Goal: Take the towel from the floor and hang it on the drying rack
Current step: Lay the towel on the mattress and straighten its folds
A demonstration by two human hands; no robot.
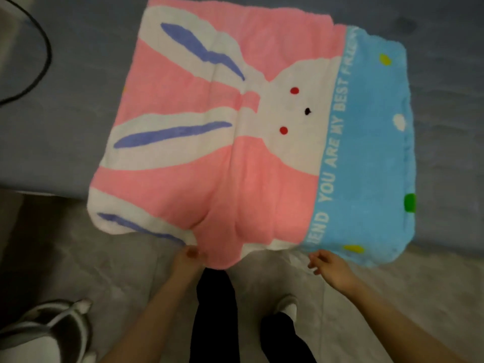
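Towel [235,153]: pink with a white rabbit and a blue lettered band on the right, spread flat across the grey rug [65,113] and the paler floor [104,271]. Left hand [190,258] pinches its near edge; right hand [328,265], fingers loosely parted, hovers just beside the near blue corner, holding nothing. Black cable [43,48] far left.

- The towel [235,127] ran past the top edge, its far border unseen.
- Its lettering blurred toward the far end.
- Left hand [190,259] fingertips were hidden under the towel's near hem.
- A cable [44,66], left of the towel, was cut off by the frame.
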